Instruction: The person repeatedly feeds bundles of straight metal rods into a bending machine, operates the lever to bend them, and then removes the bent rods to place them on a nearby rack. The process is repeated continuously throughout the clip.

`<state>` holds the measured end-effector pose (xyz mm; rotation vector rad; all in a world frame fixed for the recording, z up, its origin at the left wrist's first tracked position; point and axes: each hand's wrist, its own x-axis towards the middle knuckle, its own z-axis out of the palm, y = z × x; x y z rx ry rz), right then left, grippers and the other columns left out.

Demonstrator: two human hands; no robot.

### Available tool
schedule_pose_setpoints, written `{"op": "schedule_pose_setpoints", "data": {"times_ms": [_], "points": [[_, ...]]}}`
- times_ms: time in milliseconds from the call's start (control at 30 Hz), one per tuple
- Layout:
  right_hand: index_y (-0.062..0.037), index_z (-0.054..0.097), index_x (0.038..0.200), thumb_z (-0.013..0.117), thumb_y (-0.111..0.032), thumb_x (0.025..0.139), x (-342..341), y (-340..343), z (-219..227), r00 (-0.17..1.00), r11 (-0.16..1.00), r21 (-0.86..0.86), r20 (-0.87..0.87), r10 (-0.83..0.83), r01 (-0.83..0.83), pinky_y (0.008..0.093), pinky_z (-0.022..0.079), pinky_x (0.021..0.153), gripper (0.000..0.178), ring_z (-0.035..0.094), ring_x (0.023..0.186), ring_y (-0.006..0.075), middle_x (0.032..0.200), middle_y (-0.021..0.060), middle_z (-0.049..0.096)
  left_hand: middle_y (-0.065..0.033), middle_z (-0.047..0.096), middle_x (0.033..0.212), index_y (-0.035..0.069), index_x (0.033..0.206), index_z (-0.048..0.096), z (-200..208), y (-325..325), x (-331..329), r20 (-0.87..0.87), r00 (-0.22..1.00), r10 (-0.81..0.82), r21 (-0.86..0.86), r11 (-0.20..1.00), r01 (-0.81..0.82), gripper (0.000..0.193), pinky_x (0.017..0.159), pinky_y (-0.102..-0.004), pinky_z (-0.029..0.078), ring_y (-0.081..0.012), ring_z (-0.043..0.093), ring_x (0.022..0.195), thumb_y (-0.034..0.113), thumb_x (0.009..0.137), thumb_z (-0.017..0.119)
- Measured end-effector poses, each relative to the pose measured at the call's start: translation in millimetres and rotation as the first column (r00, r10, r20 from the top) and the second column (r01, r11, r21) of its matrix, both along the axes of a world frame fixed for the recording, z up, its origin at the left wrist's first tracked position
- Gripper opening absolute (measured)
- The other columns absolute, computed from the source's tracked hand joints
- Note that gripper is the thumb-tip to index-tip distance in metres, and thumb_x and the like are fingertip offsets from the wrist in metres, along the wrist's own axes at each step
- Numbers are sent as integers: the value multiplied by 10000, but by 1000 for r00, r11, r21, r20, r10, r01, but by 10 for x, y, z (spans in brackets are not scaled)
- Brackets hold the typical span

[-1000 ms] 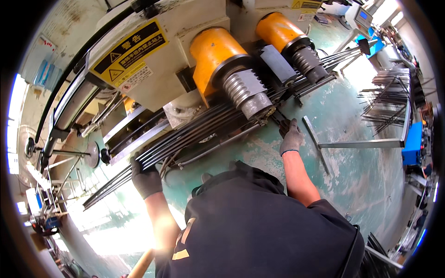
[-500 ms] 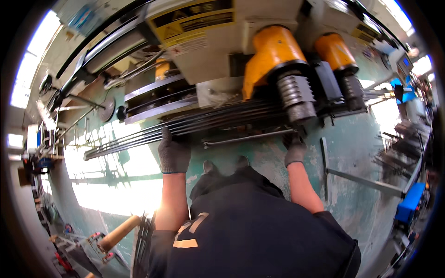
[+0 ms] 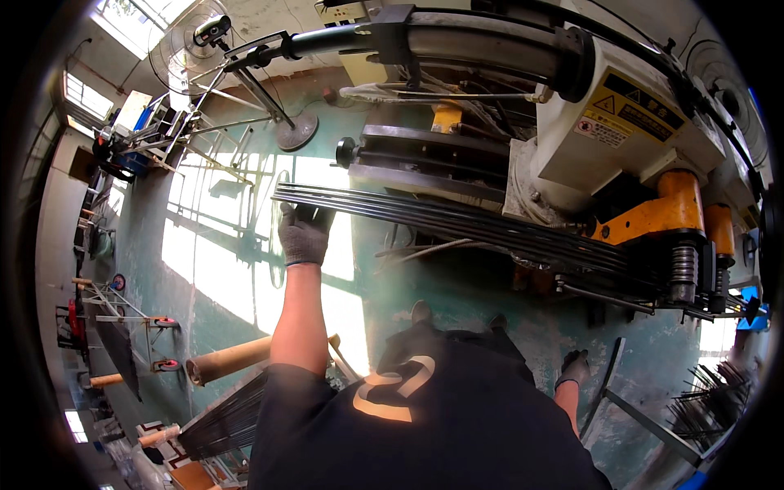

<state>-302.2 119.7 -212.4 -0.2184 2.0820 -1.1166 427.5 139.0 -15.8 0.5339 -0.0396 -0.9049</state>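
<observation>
A bundle of long, thin black metal rods [image 3: 441, 220] runs from the left across to the machine on the right. My left hand [image 3: 302, 235], in a dark grey knit glove, is wrapped around the rods close to their left ends; its fingers are partly hidden beneath them. My right hand [image 3: 574, 367], gloved alike, hangs low beside my body, apart from the rods. Its fingers look loosely apart, and I see nothing in them. Orange machine heads [image 3: 653, 214] with a ribbed metal spindle [image 3: 683, 269] stand over the rods' right part.
A white machine housing [image 3: 612, 122] with yellow warning labels rises at the back right. A pedestal fan's round base [image 3: 296, 131] stands at the far left. At the lower left lie a cardboard tube [image 3: 233, 359] and more black rods [image 3: 224, 416]. A metal frame [image 3: 645, 425] is at right.
My view has swung left. My left hand has shifted toward the rods' left ends. My right hand has come away from the machine's front and dropped toward my side.
</observation>
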Motion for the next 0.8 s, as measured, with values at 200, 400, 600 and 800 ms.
{"op": "schedule_pose_setpoints", "data": {"times_ms": [200,400,600,800], "points": [[-90,672,768,660,-364,1006,755,540,-105,984,980,97,67,165,-171,308,353,453,363,539,507,153,667,35,643,-268,405,1534,-67,1537,291,169,230,1238,236,972,-19,339,938,-64,822,1179,-659,381,-443,431,1426,588,1076,478],[-60,692,892,633,-379,1041,1096,627,237,964,959,108,76,256,-263,282,396,517,357,582,587,127,736,28,674,-238,615,1422,-27,1431,516,182,-50,1319,432,756,-492,439,847,300,588,1092,-521,508,-372,581,1325,434,1074,586],[5,716,937,654,-393,1019,934,586,589,950,946,94,-3,313,-311,303,461,680,411,597,700,129,778,44,686,-248,457,1579,24,1550,428,194,-88,1398,293,737,-609,421,774,473,734,1164,-602,436,-430,493,1423,588,1081,453],[-10,693,874,647,-412,1015,929,308,349,905,896,129,44,423,-425,322,478,685,429,638,718,142,805,57,704,-244,444,1592,37,1592,387,71,-139,1573,284,692,-664,417,735,535,748,1156,-593,441,-440,499,1405,572,1079,481]]}}
